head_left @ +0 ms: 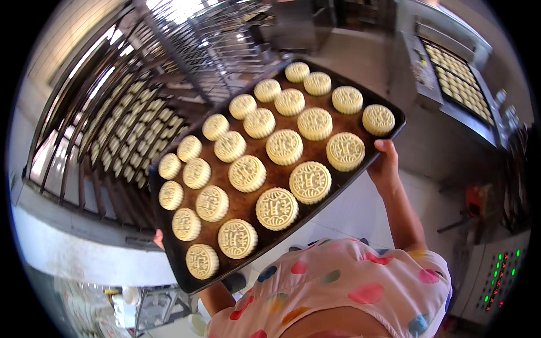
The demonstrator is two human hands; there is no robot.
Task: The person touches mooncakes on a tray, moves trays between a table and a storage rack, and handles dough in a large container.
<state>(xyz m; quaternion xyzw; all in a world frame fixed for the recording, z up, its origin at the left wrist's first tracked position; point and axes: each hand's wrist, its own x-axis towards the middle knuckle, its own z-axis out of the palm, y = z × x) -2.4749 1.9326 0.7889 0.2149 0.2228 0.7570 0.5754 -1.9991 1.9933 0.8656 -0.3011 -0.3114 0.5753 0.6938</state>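
A dark baking tray [256,190] is held up tilted across the middle of the view, its right end farther off. Rows of pale round mooncakes [284,147] with stamped tops and fluted sides lie spread on it. My right hand [385,168] grips the tray's right edge, thumb over the rim and the other fingers underneath. At the tray's left edge only the fingertips of my left hand [159,239] show; the rest is hidden behind the tray. The far left corner of the tray is close to a rack [84,163].
The rack at the left holds several trays of mooncakes [132,127]. Behind it stand more wire racks [225,45]. A metal counter [420,84] at the right carries another filled tray [459,79]. A control panel [496,281] with green and red lights is at the lower right.
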